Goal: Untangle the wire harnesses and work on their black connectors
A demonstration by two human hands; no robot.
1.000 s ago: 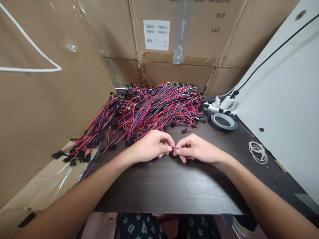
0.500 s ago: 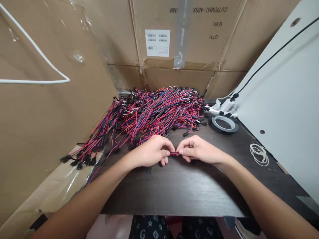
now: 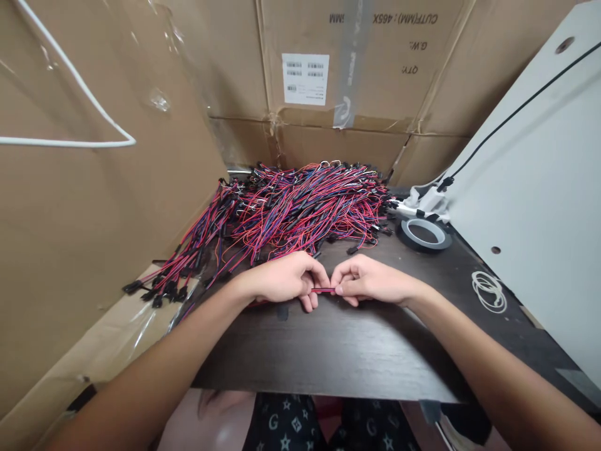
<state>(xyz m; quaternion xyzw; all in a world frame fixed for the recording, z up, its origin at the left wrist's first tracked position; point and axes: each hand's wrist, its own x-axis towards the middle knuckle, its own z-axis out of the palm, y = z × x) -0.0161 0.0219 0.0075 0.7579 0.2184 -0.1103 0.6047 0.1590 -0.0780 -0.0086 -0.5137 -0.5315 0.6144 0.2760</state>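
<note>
Between my two hands runs a short stretch of red and dark wire [image 3: 323, 290], roughly level, just above the dark table [image 3: 328, 351]. My left hand [image 3: 293, 279] is closed on its left part, fingers bent and pressed together. The thumb and fingers of my right hand [image 3: 364, 280] pinch it at the right. The wire's ends are hidden by my fingers. Right behind my hands lies a large heap of red and dark wires [image 3: 305, 207] with black connectors. A smaller bunch of wires [image 3: 197, 232] spreads to the left, its black connectors [image 3: 162, 291] toward me.
A roll of black tape [image 3: 424, 235] lies at the right, with a coil of pale cord [image 3: 489, 292] nearer. White plugs and a power adapter [image 3: 429, 200] stand by the white panel [image 3: 535, 188]. Cardboard [image 3: 117, 207] walls the left and back.
The thumb of my left hand has slid left along the wire, so more of it shows between my hands. The view has shifted slightly.
</note>
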